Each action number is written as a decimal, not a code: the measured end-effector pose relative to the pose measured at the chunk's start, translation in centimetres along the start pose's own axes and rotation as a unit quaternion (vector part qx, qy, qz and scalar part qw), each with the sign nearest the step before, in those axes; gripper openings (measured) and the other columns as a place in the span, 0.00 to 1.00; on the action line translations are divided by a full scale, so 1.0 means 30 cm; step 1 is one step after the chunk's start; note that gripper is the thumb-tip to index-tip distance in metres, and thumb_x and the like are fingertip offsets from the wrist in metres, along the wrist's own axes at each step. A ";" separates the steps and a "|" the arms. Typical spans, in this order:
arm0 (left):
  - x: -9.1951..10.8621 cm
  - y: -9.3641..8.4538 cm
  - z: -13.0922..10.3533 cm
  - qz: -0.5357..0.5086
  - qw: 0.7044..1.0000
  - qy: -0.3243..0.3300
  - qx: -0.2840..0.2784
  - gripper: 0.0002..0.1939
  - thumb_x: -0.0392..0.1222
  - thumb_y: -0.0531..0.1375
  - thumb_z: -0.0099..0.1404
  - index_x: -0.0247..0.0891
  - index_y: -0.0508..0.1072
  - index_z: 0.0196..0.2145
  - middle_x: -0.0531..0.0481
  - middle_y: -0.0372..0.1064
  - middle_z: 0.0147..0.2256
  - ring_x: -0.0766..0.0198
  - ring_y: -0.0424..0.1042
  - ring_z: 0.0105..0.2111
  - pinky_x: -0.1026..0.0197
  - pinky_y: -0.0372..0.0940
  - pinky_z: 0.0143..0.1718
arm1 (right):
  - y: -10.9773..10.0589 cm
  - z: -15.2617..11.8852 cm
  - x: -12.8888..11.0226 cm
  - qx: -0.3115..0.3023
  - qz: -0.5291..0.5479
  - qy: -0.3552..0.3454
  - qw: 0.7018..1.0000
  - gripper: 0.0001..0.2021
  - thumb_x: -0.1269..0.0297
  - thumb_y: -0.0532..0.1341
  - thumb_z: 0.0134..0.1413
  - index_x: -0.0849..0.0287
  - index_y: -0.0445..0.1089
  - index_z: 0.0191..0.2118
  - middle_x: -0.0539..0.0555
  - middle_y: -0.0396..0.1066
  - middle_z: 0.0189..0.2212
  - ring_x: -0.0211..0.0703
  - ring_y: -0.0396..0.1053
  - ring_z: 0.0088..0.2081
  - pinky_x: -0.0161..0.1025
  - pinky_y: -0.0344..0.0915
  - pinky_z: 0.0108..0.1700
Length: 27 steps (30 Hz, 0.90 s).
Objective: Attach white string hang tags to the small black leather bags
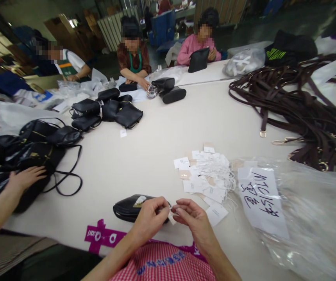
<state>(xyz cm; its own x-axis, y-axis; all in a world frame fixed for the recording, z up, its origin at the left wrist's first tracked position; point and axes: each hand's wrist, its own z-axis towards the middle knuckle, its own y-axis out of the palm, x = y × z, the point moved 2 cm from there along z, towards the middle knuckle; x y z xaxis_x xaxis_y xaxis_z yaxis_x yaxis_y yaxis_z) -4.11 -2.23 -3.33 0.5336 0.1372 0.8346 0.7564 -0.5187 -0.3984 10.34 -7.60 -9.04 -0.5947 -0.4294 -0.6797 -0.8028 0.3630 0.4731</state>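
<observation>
A small black bag (125, 208) lies on the table close in front of me, with a pale and gold piece on its top. My left hand (153, 216) is at the bag's right end, thumb and fingers pinched together. My right hand (191, 218) is beside it, its fingers bent around a small pale tag (172, 217) between the two hands. The tag's string is too small to make out. A heap of white and beige tags (206, 175) with strings lies just beyond my right hand.
Black bags (39, 152) pile up at the left, where a co-worker's hand rests. More black bags (109, 109) lie farther back. Brown straps (297, 105) and a labelled plastic bag (311, 207) are at the right. Three people sit across the table (144, 156).
</observation>
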 end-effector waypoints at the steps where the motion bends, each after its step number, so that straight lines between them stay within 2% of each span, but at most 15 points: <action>1: 0.001 0.002 0.001 0.005 1.000 -0.001 -0.001 0.10 0.41 0.54 0.60 0.37 0.68 0.24 0.57 0.57 0.20 0.67 0.56 0.23 0.65 0.51 0.26 | -0.006 0.005 -0.001 0.011 -0.008 -0.009 1.000 0.23 0.51 0.77 0.33 0.58 0.76 0.35 0.55 0.79 0.31 0.47 0.75 0.35 0.43 0.71 0.39; 4: 0.001 0.006 0.012 0.023 1.000 -0.004 -0.005 0.09 0.40 0.54 0.60 0.37 0.68 0.24 0.57 0.57 0.21 0.68 0.56 0.23 0.65 0.50 0.26 | -0.020 0.017 0.001 0.033 -0.009 -0.018 0.999 0.23 0.51 0.78 0.28 0.59 0.75 0.31 0.53 0.79 0.27 0.43 0.73 0.30 0.39 0.68 0.34; 7: -0.002 0.011 0.025 0.039 0.999 -0.007 -0.010 0.09 0.40 0.54 0.60 0.37 0.68 0.24 0.57 0.58 0.20 0.68 0.56 0.23 0.65 0.50 0.26 | -0.025 0.018 0.009 0.038 0.015 0.001 0.999 0.23 0.53 0.78 0.28 0.58 0.73 0.30 0.49 0.77 0.24 0.40 0.72 0.28 0.38 0.69 0.34; 11: -0.003 0.016 0.040 0.064 0.998 -0.018 -0.018 0.08 0.39 0.54 0.58 0.37 0.69 0.24 0.57 0.58 0.20 0.68 0.57 0.22 0.65 0.50 0.25 | -0.017 0.008 0.023 0.034 0.065 0.047 0.996 0.23 0.56 0.78 0.31 0.57 0.69 0.33 0.48 0.77 0.26 0.40 0.75 0.31 0.38 0.72 0.36; 16: 0.010 0.016 0.050 0.089 0.995 -0.029 -0.038 0.08 0.39 0.54 0.56 0.37 0.71 0.23 0.56 0.59 0.19 0.67 0.56 0.22 0.65 0.49 0.25 | -0.007 0.007 0.034 0.036 0.120 0.095 0.988 0.24 0.58 0.79 0.29 0.57 0.67 0.32 0.47 0.77 0.25 0.38 0.74 0.29 0.34 0.71 0.32; 23: 0.029 0.019 0.056 0.116 0.991 -0.036 -0.048 0.08 0.37 0.54 0.53 0.36 0.71 0.21 0.56 0.59 0.19 0.67 0.56 0.23 0.66 0.48 0.24 | 0.008 0.008 0.038 0.051 0.159 0.126 0.978 0.24 0.61 0.79 0.26 0.57 0.66 0.28 0.47 0.77 0.25 0.41 0.75 0.28 0.35 0.69 0.30; 27: 0.032 0.020 0.058 0.128 0.990 -0.042 -0.045 0.08 0.38 0.55 0.53 0.36 0.70 0.20 0.56 0.58 0.18 0.67 0.56 0.22 0.66 0.48 0.25 | 0.018 0.007 0.038 0.050 0.179 0.137 0.973 0.25 0.62 0.80 0.23 0.57 0.66 0.27 0.47 0.77 0.25 0.38 0.74 0.28 0.33 0.69 0.29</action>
<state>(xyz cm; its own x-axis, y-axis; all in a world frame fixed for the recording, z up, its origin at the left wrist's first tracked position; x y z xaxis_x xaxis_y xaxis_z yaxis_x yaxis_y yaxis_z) -2.50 -0.94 -3.42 0.7363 0.0593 0.6740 0.5573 -0.6182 -0.5543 9.22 -7.71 -9.68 -0.8359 -0.4599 -0.2997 -0.5418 0.6030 0.5856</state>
